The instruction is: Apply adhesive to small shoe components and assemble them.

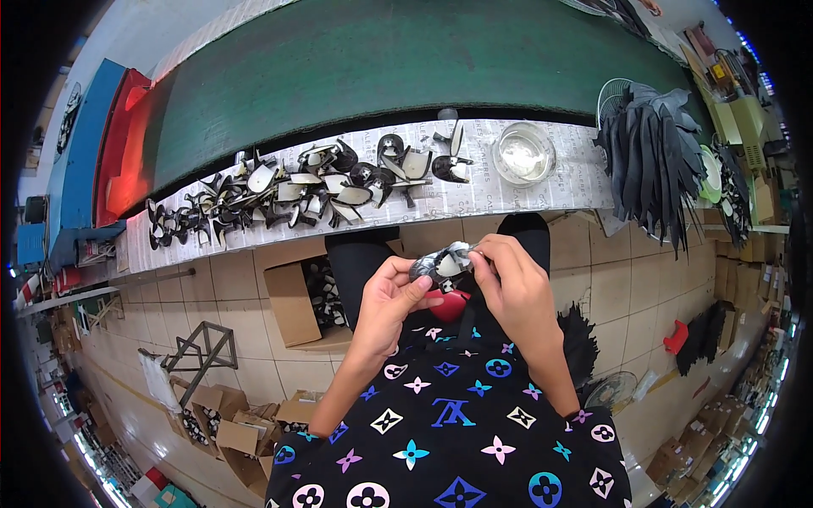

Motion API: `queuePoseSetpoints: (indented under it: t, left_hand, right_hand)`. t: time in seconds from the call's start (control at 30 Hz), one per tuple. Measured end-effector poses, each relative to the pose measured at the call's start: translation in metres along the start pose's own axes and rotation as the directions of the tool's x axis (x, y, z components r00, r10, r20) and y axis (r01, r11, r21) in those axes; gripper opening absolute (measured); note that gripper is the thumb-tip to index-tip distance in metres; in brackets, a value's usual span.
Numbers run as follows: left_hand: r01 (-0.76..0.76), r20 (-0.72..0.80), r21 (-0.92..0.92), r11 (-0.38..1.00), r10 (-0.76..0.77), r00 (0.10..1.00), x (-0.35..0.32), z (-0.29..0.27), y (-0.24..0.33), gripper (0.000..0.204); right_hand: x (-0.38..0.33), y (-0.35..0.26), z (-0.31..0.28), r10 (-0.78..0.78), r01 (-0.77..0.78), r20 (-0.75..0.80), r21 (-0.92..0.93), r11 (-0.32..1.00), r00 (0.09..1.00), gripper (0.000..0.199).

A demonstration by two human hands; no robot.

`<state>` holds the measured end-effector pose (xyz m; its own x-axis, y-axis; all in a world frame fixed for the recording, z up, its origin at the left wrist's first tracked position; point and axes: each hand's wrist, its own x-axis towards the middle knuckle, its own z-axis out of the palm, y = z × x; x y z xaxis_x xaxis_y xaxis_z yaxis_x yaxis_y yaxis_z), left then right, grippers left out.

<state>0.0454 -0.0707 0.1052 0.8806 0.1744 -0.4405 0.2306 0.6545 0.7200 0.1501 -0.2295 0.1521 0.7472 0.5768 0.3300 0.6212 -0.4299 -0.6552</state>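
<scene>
Above my lap, both hands work on one small black-and-white shoe heel (447, 264), with dark, glossy covering around a pale inside. My left hand (391, 296) pinches its left side between thumb and fingers. My right hand (513, 275) grips the upper right edge, fingertips pressed together. Just beneath the heel is a rounded red object (448, 305), partly hidden by the left fingers. A pile of similar black-and-white heels (288, 191) lies on the paper-covered ledge in front of me. To the pile's right stands a clear round bowl (523, 155) holding something pale.
Behind the ledge runs a green conveyor belt (364, 63). Black strips (652, 152) hang over the ledge at right, beside a wire basket. An open cardboard box (292, 305) of heels is under the ledge at left. A metal frame (203, 347) and more boxes stand on the tiled floor.
</scene>
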Motion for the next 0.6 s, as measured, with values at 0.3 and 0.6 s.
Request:
queuePoseSetpoints:
  t: [0.3, 0.6]
  left_hand:
    - [0.028, 0.030, -0.048, 0.998, -0.026, 0.999, 0.000, -0.004, -0.001, 0.014]
    - [0.042, 0.080, -0.127, 0.991, -0.032, 0.996, 0.001, -0.004, 0.001, 0.017]
  right_hand:
    - [-0.004, 0.005, -0.015, 0.116, -0.112, -0.048, 0.081, 0.990, 0.992, 0.010]
    - [-0.007, 0.000, -0.016, 0.206, -0.193, -0.026, 0.256, 0.947, 0.978, 0.008]
